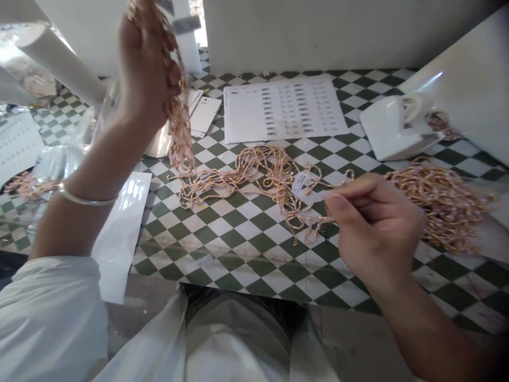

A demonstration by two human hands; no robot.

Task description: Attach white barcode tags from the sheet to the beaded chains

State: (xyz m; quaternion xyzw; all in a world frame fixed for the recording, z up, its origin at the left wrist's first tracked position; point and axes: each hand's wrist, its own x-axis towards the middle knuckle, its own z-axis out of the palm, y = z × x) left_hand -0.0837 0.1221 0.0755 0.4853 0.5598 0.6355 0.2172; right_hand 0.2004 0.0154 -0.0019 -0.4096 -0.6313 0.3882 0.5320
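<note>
Pink-and-gold bundle [181, 127]: hangs from the left hand [147, 79], to the left of the label sheet [282, 90]. The left grip is closed around it; the raised position probably lets the lengths fall straight. Whether its lower end touches the desk [246, 254] cannot be determined. The right hand [374, 223], to the near right of the label sheet, has its grip pinched on a thin strand [328, 185]; a fingertip hold suits so slight a part. Loose strands [258, 170] lie on the near side of the label sheet, presumably for access by both hands. A heap [437, 201] lies right of the label sheet, likely kept separate. Appearance: gold segments alternate with pale pink ones; a white tag [300, 183] and a fine chain [293, 231] show among the loops.
</note>
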